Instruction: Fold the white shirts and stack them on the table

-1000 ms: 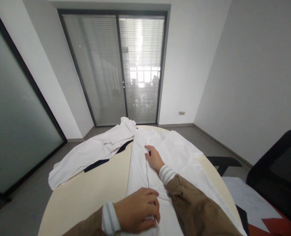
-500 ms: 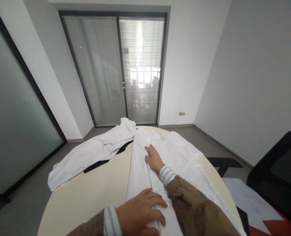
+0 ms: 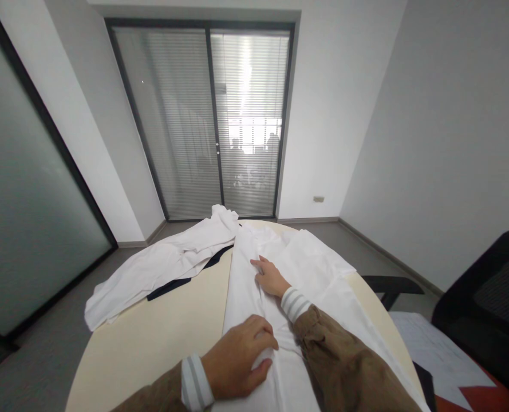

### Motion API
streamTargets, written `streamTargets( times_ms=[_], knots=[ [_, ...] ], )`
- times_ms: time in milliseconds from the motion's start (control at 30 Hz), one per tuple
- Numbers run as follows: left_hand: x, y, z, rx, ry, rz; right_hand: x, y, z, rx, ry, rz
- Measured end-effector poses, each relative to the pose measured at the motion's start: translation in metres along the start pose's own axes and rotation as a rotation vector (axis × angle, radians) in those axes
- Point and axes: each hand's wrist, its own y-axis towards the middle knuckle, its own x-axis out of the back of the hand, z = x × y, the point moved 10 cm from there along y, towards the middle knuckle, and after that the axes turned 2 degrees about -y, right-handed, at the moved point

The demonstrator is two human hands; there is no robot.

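A white cloth garment [image 3: 323,263], partly folded and wrinkled, lies over the right half of the round table. On its near part rests my left hand [image 3: 241,355], fingers bent and thumb apart, with nothing seen gripped between them. Farther along, my right hand [image 3: 272,277] lies on the same cloth, its index finger stretched forward and its other fingers partly hidden. A sleeve-like white piece [image 3: 164,263] runs out to the left, with a dark navy strip [image 3: 170,289] showing along its lower edge.
The pale round table [image 3: 164,349] stands under the cloth. To the right is a black chair [image 3: 490,292] with an armrest by the table edge, and beneath it papers [image 3: 438,349] and a red item [image 3: 486,397]. Glass doors with blinds [image 3: 245,114] stand beyond.
My left hand has shifted slightly up and left on the cloth, its spread fingers curling in. My right hand has moved a little, fingers drawn closer together. The cloth looks nearly the same.
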Motion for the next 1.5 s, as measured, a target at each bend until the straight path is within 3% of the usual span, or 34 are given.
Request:
streamTargets(
  times_ms=[67, 167, 267, 367, 433, 633, 833, 1067, 1167, 1400, 1500],
  knots=[
    [0.006, -0.001, 0.014, 0.105, 0.031, -0.029, 0.002, -0.004, 0.006, 0.023, -0.086, 0.008],
    [-0.002, -0.003, 0.024, 0.141, 0.098, 0.101, -0.003, -0.008, 0.006, 0.043, -0.123, 0.158],
    [-0.013, -0.006, 0.026, 0.137, 0.126, 0.246, -0.011, -0.011, -0.001, 0.088, -0.025, 0.390],
    [-0.015, -0.007, 0.024, 0.120, 0.117, 0.274, -0.009, -0.008, -0.007, 0.143, 0.109, 0.453],
    [-0.016, -0.007, 0.022, 0.108, 0.110, 0.286, -0.008, -0.005, -0.011, 0.141, 0.123, 0.427],
    [-0.016, -0.008, 0.017, 0.039, 0.113, 0.331, 0.006, -0.009, 0.005, 0.203, -0.047, 0.135],
    [-0.017, -0.009, 0.010, -0.033, 0.115, 0.277, 0.007, -0.011, 0.009, 0.241, -0.143, 0.099],
    [-0.021, -0.002, -0.008, -0.190, 0.045, 0.145, 0.012, -0.009, 0.010, 0.273, -0.031, 0.072],
    [-0.020, 0.002, -0.014, -0.224, -0.006, 0.154, 0.017, -0.008, 0.009, 0.275, 0.009, 0.015],
    [-0.007, 0.027, -0.010, -0.192, -0.071, 0.245, 0.024, -0.006, 0.008, 0.299, 0.090, -0.075],
    [0.015, 0.048, 0.024, -0.020, 0.046, 0.068, 0.021, -0.004, 0.004, 0.269, 0.118, -0.068]
  ],
)
